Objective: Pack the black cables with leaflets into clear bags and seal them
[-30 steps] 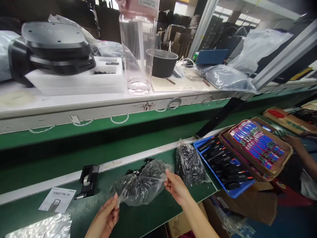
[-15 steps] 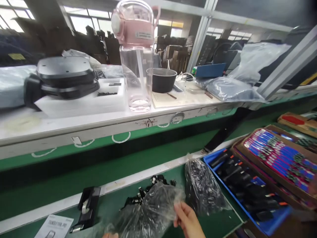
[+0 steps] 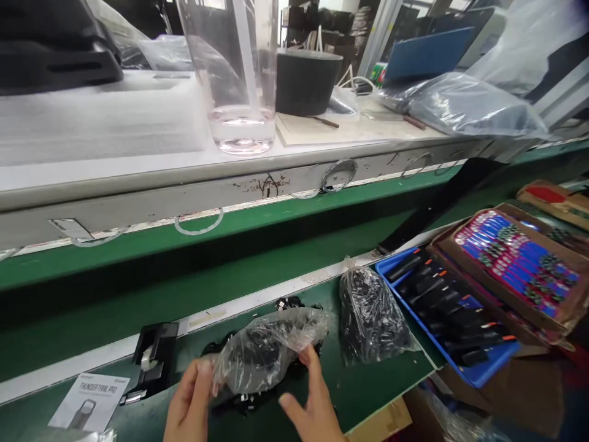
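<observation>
A clear plastic bag (image 3: 262, 353) lies crumpled over a heap of small black parts (image 3: 243, 402) with silvery ends, perhaps short cables, on the green bench. My left hand (image 3: 191, 396) pinches the bag's left edge between thumb and fingers. At the bag's right side is my right hand (image 3: 317, 399), its thumb spread away from the fingers and a fingertip touching the plastic. To the right stands a fuller, tied plastic bag (image 3: 370, 319) of black items. A black tape dispenser (image 3: 154, 356) and a printed leaflet (image 3: 89, 399) lie to the left.
A blue tray (image 3: 488, 368) of black devices and a cardboard box (image 3: 561, 319) of colourful packed pieces sit at right. Above the bench runs a white shelf (image 3: 184, 190) with a clear bottle (image 3: 242, 132), a black pot (image 3: 306, 83) and plastic-wrapped items.
The view has tipped downward and closer. My left hand has come fully into sight at the bag's left edge. My right hand's thumb has spread off the bag, which now lies flatter.
</observation>
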Tool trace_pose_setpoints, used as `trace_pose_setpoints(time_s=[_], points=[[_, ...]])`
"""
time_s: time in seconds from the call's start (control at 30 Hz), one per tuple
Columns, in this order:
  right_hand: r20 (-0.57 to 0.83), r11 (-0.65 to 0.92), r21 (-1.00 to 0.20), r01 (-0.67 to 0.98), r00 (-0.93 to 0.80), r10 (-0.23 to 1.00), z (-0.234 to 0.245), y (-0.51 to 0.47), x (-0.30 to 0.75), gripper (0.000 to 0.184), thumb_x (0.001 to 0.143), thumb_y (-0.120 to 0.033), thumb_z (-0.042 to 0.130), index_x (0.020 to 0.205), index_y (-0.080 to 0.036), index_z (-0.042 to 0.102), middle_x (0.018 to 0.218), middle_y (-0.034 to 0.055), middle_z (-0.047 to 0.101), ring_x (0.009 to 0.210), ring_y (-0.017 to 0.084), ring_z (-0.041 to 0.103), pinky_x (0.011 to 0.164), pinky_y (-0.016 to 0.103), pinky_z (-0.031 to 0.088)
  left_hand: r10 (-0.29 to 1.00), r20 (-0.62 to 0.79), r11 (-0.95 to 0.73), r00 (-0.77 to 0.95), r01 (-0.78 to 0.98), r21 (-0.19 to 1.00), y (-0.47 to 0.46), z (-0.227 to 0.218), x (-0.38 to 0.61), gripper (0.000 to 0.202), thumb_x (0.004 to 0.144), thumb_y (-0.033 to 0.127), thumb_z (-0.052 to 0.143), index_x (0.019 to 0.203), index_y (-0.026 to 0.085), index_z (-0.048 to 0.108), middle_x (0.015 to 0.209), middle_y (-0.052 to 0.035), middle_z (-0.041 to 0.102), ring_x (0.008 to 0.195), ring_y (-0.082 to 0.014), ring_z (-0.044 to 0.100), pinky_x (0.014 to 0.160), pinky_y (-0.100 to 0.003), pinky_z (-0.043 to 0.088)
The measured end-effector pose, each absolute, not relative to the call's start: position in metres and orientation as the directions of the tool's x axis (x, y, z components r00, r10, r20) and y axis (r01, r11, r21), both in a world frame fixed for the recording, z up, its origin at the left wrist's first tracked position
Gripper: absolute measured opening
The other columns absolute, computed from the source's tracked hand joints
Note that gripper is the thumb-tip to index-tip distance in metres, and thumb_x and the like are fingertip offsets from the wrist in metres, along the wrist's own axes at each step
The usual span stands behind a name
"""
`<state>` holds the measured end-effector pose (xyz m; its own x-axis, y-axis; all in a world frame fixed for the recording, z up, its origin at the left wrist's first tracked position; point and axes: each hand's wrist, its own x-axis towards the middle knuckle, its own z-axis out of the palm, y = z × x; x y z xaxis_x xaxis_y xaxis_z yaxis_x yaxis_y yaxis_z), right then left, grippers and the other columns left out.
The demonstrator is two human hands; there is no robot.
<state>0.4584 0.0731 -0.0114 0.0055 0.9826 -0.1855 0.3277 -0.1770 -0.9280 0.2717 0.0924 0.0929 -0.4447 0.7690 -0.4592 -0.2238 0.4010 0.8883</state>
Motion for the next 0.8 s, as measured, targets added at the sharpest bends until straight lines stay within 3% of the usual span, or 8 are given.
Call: trace_pose_setpoints(time_s=[0.1,0.17,0.23,0.33,0.43,0.53,0.63,0.8], points=[[-0.02,0.06,-0.78,0.623,-0.121,0.993,-0.02,0.066,0.436,0.075,0.075,-0.041,0.056,0.136,-0.023,0.016,0.138,0.0115,0.032,0.123,0.034,0.033,0.094,0.045,0.035,0.776,-0.487,0.403,-0.4,-0.279,0.872,0.114,0.072,0.266,0.038,0.061,0.056,0.062,0.058,0.021,0.049,0.051,0.0066,0.041,0.053,-0.0101,0.043,0.062,-0.021,0.044],[0.071,0.167,-0.69,0.704,-0.164,0.984,-0.019,0.071,0.427,0.07,0.076,-0.041,0.055,0.135,-0.024,0.021,0.134,0.0106,0.039,0.119,0.034,0.037,0.093,0.046,0.035,0.805,-0.463,0.409,-0.37,-0.218,0.886,0.121,0.058,0.261,0.04,0.066,0.059,0.055,0.06,0.02,0.052,0.057,0.0036,0.048,0.059,-0.012,0.047,0.068,-0.025,0.045],[0.098,0.166,-0.652,0.74,-0.134,0.986,-0.012,0.083,0.425,0.057,0.078,-0.041,0.052,0.129,-0.023,0.033,0.12,0.0113,0.051,0.109,0.032,0.046,0.088,0.047,0.037,0.839,-0.421,0.408,-0.345,-0.113,0.906,0.119,0.048,0.254,0.043,0.068,0.06,0.051,0.069,0.018,0.058,0.068,-0.0006,0.056,0.067,-0.0156,0.051,0.073,-0.028,0.044],[0.029,0.099,-0.677,0.729,-0.108,0.994,0.005,0.104,0.433,0.023,0.082,-0.037,0.048,0.098,-0.023,0.056,0.088,0.0071,0.06,0.085,0.026,0.054,0.077,0.044,0.04,0.866,-0.322,0.382,-0.383,0.09,0.92,0.104,0.043,0.241,0.034,0.06,0.05,0.066,0.077,0.02,0.061,0.08,-0.0016,0.057,0.083,-0.0209,0.051,0.083,-0.03,0.037],[-0.061,0.072,-0.782,0.619,-0.191,0.98,0.025,0.119,0.443,0.019,0.084,-0.034,0.045,0.077,-0.023,0.059,0.074,0.0035,0.057,0.074,0.02,0.053,0.071,0.037,0.041,0.87,-0.238,0.375,-0.432,0.266,0.888,0.089,0.044,0.23,0.046,0.048,0.035,0.078,0.09,0.024,0.061,0.097,-0.0026,0.054,0.101,-0.0269,0.044,0.094,-0.035,0.027],[-0.057,0.071,-0.861,0.503,-0.234,0.971,0.04,0.122,0.447,0.018,0.083,-0.034,0.047,0.077,-0.022,0.06,0.081,0.0053,0.055,0.08,0.021,0.052,0.072,0.034,0.042,0.881,-0.231,0.39,-0.413,0.357,0.849,0.082,0.047,0.228,0.033,0.05,0.034,0.076,0.08,0.023,0.065,0.091,-0.0049,0.057,0.098,-0.0299,0.046,0.093,-0.038,0.027],[-0.001,0.082,-0.863,0.499,-0.164,0.987,0.048,0.119,0.445,0.017,0.081,-0.033,0.048,0.076,-0.022,0.061,0.106,0.0091,0.049,0.101,0.026,0.046,0.079,0.036,0.042,0.874,-0.205,0.378,-0.441,0.349,0.858,0.083,0.055,0.235,0.016,0.06,0.036,0.07,0.066,0.023,0.064,0.086,-0.0041,0.057,0.093,-0.0263,0.048,0.09,-0.033,0.029],[0.129,0.139,-0.898,0.417,-0.052,0.99,0.057,0.119,0.431,0.014,0.084,-0.03,0.044,0.078,-0.02,0.053,0.135,0.0085,0.024,0.126,0.029,0.023,0.094,0.041,0.033,0.816,-0.223,0.356,-0.533,0.159,0.921,0.085,0.07,0.251,0.021,0.067,0.04,0.063,0.079,0.023,0.06,0.098,-0.0011,0.055,0.098,-0.0206,0.049,0.091,-0.027,0.032]])
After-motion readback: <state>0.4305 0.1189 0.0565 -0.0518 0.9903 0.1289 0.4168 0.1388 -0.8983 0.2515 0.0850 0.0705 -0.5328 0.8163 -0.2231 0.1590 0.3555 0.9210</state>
